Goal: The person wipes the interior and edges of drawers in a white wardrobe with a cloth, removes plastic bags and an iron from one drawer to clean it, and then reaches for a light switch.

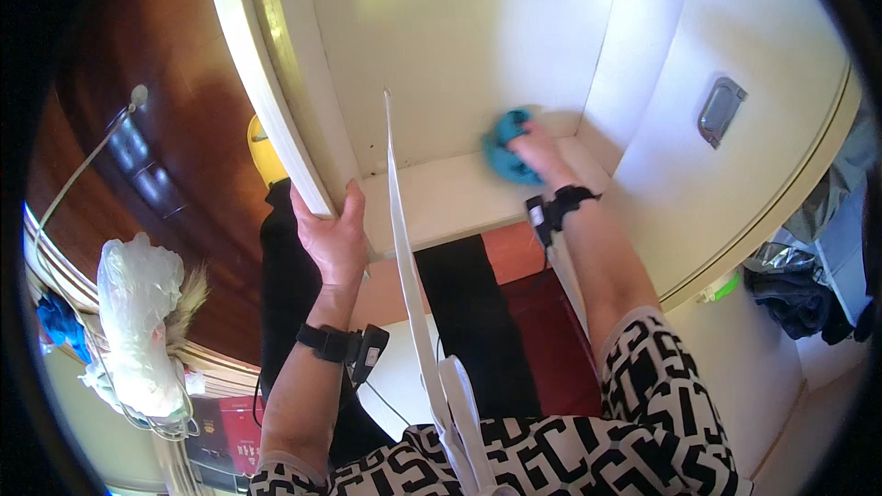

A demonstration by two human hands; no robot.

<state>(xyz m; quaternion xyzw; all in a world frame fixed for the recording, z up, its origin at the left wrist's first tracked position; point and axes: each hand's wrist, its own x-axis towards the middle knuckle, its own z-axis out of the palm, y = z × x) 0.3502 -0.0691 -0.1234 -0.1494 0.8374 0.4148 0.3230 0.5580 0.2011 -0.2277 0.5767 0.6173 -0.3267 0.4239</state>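
Observation:
My left hand (332, 238) grips the lower end of a white board edge (275, 103), thumb on one side and fingers on the other. Inside a white cabinet compartment (455, 48), my right hand (541, 151) holds a bunched blue cloth (511, 148) against the surfaces near the right corner, slightly blurred. Small dark specks mark the panel near its lower left edge. A white strap or cord (403, 220) hangs down in front of the camera between my arms. Both wrists wear black bands with small devices.
A white door with a recessed metal handle (721, 112) stands at the right. Below the compartment lie black and dark red items (551, 344). Dark brown wood, a yellow object (265, 151) and a hanging white plastic bag (138, 324) are at the left.

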